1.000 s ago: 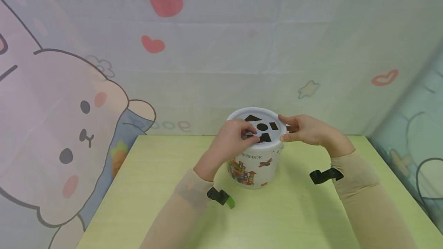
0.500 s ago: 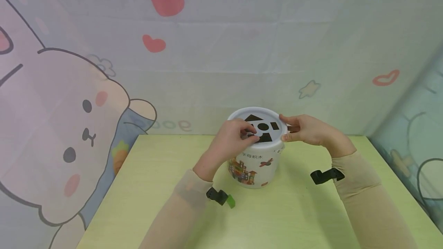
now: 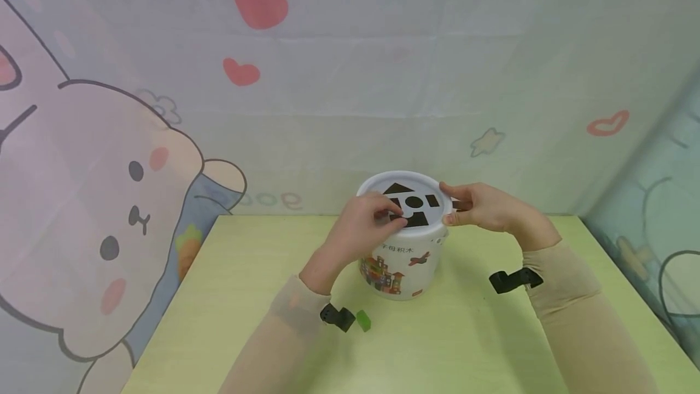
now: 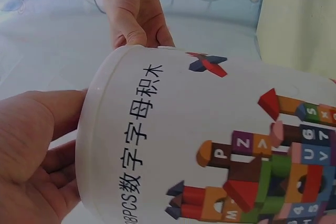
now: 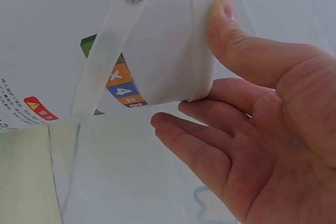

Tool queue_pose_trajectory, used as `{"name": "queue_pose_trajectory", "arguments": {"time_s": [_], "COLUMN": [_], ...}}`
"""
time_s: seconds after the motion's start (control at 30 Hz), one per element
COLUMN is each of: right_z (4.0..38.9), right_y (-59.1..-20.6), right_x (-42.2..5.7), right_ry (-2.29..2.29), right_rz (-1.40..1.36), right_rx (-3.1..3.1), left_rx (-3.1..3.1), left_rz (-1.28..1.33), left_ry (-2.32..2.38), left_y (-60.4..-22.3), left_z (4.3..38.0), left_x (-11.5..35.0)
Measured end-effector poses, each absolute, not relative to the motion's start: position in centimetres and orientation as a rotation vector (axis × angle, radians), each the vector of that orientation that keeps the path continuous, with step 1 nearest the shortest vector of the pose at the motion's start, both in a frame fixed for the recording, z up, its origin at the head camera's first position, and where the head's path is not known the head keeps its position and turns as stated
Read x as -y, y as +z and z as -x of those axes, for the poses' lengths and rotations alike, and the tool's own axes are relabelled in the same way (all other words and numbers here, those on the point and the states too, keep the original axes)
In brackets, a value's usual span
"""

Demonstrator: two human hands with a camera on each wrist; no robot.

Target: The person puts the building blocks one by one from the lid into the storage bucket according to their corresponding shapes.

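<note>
A white lidded bucket [image 3: 418, 266] printed with toy blocks and lettering stands near the table's back edge. Its pale lid [image 3: 429, 217] has black shapes on top: a circle, rectangles and others. From the near left, my left hand [image 3: 363, 227] reaches over the lid, thumb and fingertips resting on it beside the dark shapes; the left wrist view shows a gap between thumb and fingers [image 4: 60, 161]. My right hand [image 3: 487, 205] holds the lid's rim on the right. In the right wrist view its thumb [image 5: 226, 24] presses the top and its fingers bend beneath the edge.
A small green block [image 3: 363, 320] lies on the pale yellow-green table [image 3: 246, 297] near my left wrist. A translucent handle [image 5: 107, 51] hangs on the bucket's side. Behind the table hangs a printed cloth [image 3: 350, 78] with a rabbit and hearts.
My left hand and forearm have shifted slightly left and down, its fingertips drawing back a little over the lid. The green block now shows apart from the wrist camera. My right hand stays put.
</note>
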State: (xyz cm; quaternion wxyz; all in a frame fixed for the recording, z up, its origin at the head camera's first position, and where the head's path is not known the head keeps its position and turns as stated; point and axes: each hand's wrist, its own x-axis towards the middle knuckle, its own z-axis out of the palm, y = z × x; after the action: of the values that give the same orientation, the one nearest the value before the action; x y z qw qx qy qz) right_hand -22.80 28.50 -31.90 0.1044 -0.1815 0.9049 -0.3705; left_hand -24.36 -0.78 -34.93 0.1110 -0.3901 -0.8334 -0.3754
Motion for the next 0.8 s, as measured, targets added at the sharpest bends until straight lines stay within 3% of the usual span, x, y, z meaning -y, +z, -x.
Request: {"name": "queue_pose_trajectory", "arguments": {"time_s": [0.53,0.8], "right_z": [22.8,22.9], "right_y": [-31.9,-32.0], "right_x": [-28.3,-28.5], "right_ry": [-1.086,-1.077], "right_rz": [0.523,0.514], "right_rx": [-2.680,-2.685], "left_rx": [1.783,1.865], "left_rz": [1.305,1.378], "left_ry": [-1.157,-1.116], "left_y": [-40.3,-43.7], "left_z": [22.8,21.7], "left_x": [4.8,7.0]}}
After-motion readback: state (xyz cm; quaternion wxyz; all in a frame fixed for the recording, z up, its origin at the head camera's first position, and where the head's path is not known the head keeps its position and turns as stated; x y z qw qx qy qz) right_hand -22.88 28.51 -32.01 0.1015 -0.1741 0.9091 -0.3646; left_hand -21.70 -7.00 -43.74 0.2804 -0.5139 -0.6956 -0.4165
